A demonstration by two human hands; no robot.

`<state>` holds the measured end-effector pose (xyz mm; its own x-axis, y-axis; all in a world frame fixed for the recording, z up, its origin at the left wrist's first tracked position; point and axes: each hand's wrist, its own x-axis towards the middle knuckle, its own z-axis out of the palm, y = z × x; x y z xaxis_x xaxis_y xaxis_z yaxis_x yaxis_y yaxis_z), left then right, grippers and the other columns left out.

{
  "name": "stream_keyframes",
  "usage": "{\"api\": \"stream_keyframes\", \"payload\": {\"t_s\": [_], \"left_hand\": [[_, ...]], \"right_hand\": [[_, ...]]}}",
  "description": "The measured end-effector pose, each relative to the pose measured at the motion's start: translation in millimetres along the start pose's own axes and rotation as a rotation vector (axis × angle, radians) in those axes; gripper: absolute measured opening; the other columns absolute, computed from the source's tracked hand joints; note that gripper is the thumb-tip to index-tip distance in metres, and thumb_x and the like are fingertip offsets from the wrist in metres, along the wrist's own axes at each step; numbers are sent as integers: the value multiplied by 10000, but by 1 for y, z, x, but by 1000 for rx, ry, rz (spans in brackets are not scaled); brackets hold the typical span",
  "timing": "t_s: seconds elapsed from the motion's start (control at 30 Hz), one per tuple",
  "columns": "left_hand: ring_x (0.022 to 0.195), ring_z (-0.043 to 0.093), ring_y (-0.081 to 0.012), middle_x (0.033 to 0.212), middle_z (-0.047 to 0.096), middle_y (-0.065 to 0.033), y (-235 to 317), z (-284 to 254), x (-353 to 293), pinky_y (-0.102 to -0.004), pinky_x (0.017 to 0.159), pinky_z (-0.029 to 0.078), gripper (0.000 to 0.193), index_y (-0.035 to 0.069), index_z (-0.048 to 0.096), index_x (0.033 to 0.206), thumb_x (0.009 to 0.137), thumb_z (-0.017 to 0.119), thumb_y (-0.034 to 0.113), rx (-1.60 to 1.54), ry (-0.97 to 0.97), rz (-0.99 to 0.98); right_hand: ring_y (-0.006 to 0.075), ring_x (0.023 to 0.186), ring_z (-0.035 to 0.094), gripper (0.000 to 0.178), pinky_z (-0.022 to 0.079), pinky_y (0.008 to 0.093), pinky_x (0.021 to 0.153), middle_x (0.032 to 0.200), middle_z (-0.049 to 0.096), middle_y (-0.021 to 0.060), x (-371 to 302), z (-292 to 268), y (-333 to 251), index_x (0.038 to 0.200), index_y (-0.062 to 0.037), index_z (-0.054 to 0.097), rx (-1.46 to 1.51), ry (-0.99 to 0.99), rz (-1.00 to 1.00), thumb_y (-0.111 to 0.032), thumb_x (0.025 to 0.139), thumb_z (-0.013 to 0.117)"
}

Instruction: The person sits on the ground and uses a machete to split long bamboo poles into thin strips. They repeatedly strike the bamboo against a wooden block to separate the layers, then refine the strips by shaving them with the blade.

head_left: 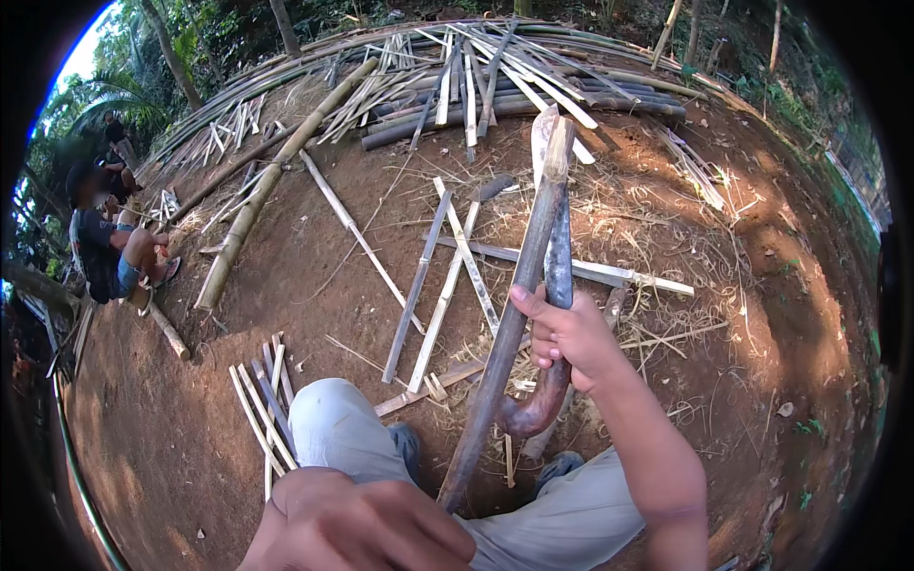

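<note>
A bamboo stick [509, 324] is held upright between the knees, with the right hand [571, 338] wrapped round a machete [552, 285] pressed against its right side. The left hand [357, 523] is set low, left of the stick's foot. Split slats [447, 276] are scattered on the ground just behind. A slat bundle [262, 409] lies left of the left knee. Bamboo poles [495, 86] are piled far behind, and a seated person [109, 243] is placed far left.

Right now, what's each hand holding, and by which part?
Right hand grips the blade tool by its curved wooden handle, pressed against the bamboo strip. Left hand rests at the strip's lower end; grip unclear.
</note>
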<state>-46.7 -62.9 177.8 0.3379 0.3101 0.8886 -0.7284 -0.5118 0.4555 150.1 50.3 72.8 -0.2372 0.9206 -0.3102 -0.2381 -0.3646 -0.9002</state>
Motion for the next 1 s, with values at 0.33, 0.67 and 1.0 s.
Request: {"api": "stream_keyframes", "payload": {"t_s": [0.33,0.67,1.0], "left_hand": [[611,494,-86,699,507,3,-50,-46,-42,-228,575,414,135,12,494,978,993,516,144,425,619,-635],[786,623,-210,883,618,-98,-122,-66,-128,-341,773,503,791,45,561,1075,978,121,694,-312,655,-1307],[427,302,-77,611,327,28,-118,-64,-127,-232,392,273,601,127,381,828,994,178,669,-710,645,-1243]], "right_hand": [[32,406,376,349,346,238,394,542,406,-86,-1,-3,-2,748,-134,476,46,-31,13,-292,887,755],[22,409,376,339,342,221,382,543,423,-82,14,-8,-1,753,-124,509,-10,-58,43,-312,882,760],[25,415,345,577,337,232,407,531,323,-102,28,-10,-4,872,-30,575,-50,105,94,-605,925,564]]}}
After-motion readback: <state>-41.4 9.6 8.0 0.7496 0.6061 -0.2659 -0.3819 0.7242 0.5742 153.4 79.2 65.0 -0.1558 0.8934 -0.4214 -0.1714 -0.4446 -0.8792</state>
